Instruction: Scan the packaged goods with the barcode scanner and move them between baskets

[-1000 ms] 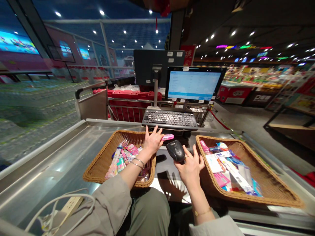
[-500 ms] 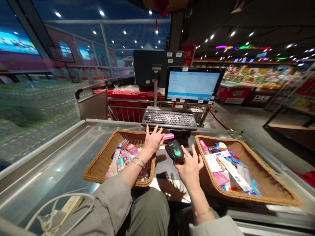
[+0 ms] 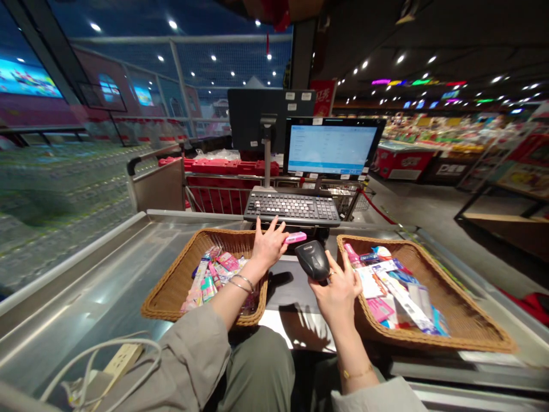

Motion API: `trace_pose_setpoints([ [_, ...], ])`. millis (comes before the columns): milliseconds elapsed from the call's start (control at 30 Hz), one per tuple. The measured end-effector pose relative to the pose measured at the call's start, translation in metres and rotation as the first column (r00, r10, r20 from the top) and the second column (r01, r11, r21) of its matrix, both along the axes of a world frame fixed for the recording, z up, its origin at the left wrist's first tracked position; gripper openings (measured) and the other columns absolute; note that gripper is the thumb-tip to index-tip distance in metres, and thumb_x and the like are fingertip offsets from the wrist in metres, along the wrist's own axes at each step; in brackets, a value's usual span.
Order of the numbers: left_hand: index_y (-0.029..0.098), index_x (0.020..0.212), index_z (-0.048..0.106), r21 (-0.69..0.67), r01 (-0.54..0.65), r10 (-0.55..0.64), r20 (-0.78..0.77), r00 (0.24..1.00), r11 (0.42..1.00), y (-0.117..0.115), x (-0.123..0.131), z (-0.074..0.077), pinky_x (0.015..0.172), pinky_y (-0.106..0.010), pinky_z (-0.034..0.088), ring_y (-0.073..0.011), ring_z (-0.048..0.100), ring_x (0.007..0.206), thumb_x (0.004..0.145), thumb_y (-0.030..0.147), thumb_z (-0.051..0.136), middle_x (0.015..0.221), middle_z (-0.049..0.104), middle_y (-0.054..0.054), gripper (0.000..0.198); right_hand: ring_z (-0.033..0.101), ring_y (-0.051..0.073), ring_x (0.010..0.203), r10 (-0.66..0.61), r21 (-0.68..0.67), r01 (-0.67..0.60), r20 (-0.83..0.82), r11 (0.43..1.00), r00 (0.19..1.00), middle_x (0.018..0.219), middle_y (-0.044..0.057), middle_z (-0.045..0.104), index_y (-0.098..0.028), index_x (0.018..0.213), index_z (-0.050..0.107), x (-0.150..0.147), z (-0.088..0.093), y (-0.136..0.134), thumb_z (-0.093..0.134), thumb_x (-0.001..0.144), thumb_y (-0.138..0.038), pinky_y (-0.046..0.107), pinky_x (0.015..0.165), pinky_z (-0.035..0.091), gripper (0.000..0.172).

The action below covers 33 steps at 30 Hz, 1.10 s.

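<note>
My left hand (image 3: pixel 269 247) grips a small pink item (image 3: pixel 295 237), slim and rounded, in front of the keyboard (image 3: pixel 292 207). Its other fingers are spread toward the keys. In my right hand (image 3: pixel 337 286) is a black barcode scanner (image 3: pixel 313 259), its head close to the right end of the pink item but apart from it. Below my left forearm, a wicker basket (image 3: pixel 165 286) holds several small packaged goods (image 3: pixel 210 278). Just right of my right hand, a second wicker basket (image 3: pixel 467 320) holds toothbrush-like packs, a pink tube and other packages (image 3: pixel 397 289).
A lit monitor (image 3: pixel 330 150) stands behind the keyboard, beside a second screen seen from its back (image 3: pixel 253 123). Metal carts (image 3: pixel 218 191) stand beyond the counter. At the lower left, a power strip (image 3: pixel 118 366) with a white cable (image 3: pixel 98 344) lies on the metal counter (image 3: pixel 124 246).
The scanner has moved slightly right and tilted, and the green light on it no longer shows. My left hand still holds the pink item, nearly in place. The view has shifted a little.
</note>
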State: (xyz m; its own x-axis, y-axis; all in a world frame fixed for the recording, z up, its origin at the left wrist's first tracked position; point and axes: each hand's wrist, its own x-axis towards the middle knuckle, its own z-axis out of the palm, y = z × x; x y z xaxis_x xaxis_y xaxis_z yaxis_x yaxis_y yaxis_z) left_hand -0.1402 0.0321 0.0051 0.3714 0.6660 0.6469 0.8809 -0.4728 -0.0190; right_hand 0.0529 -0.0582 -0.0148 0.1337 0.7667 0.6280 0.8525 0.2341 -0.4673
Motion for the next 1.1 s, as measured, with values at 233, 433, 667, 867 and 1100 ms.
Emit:
trace_pose_setpoints([
  [233, 0.024, 0.108, 0.07, 0.023, 0.037, -0.037, 0.0, 0.999, 0.999, 0.001, 0.017, 0.006, 0.117, -0.074, 0.005, -0.0321, 0.04, 0.142, 0.093, 0.03, 0.055, 0.134, 0.064, -0.009, 0.021, 0.038, 0.032, 0.138, -0.103, 0.049, 0.105, -0.036, 0.993, 0.994, 0.128, 0.011, 0.065, -0.02, 0.109, 0.07, 0.018, 0.008, -0.002, 0.054, 0.082, -0.041, 0.055, 0.11, 0.02, 0.038],
  [433, 0.024, 0.108, 0.07, 0.032, 0.084, -0.084, -0.002, 0.996, 0.996, 0.0, 0.039, 0.013, 0.117, -0.073, 0.005, -0.0316, 0.04, 0.142, 0.093, 0.03, 0.055, 0.135, 0.063, -0.009, 0.022, 0.038, 0.034, 0.138, -0.179, 0.086, 0.189, -0.106, 0.978, 0.978, 0.121, 0.011, 0.069, -0.02, 0.104, 0.072, 0.036, 0.012, -0.002, 0.056, 0.083, -0.045, 0.056, 0.109, 0.021, 0.036],
  [667, 0.024, 0.11, 0.069, 0.024, 0.133, -0.133, -0.006, 0.991, 0.991, 0.001, 0.065, 0.015, 0.117, -0.073, 0.001, -0.0313, 0.038, 0.143, 0.092, 0.029, 0.058, 0.136, 0.062, -0.009, 0.022, 0.043, 0.035, 0.135, -0.306, 0.067, 0.32, -0.163, 0.945, 0.938, 0.114, 0.012, 0.072, -0.019, 0.091, 0.072, 0.06, 0.015, -0.003, 0.058, 0.082, -0.051, 0.056, 0.109, 0.02, 0.036],
  [867, 0.024, 0.108, 0.07, 0.035, 0.18, -0.181, 0.004, 0.984, 0.983, -0.001, 0.09, 0.019, 0.117, -0.074, 0.002, -0.0322, 0.041, 0.142, 0.093, 0.031, 0.057, 0.134, 0.064, -0.01, 0.021, 0.045, 0.036, 0.132, -0.363, 0.047, 0.381, -0.219, 0.923, 0.906, 0.108, 0.017, 0.071, -0.016, 0.09, 0.073, 0.085, 0.022, -0.008, 0.056, 0.081, -0.048, 0.053, 0.107, 0.024, 0.037],
  [1100, 0.024, 0.106, 0.07, 0.049, 0.255, -0.255, -0.006, 0.967, 0.966, -0.003, 0.117, 0.017, 0.116, -0.074, 0.006, -0.0318, 0.04, 0.142, 0.091, 0.029, 0.06, 0.135, 0.063, -0.008, 0.018, 0.045, 0.038, 0.131, -0.466, -0.047, 0.484, -0.363, 0.874, 0.807, 0.112, 0.02, 0.068, -0.013, 0.088, 0.071, 0.113, 0.027, -0.014, 0.066, 0.069, -0.047, 0.058, 0.109, 0.025, 0.039],
])
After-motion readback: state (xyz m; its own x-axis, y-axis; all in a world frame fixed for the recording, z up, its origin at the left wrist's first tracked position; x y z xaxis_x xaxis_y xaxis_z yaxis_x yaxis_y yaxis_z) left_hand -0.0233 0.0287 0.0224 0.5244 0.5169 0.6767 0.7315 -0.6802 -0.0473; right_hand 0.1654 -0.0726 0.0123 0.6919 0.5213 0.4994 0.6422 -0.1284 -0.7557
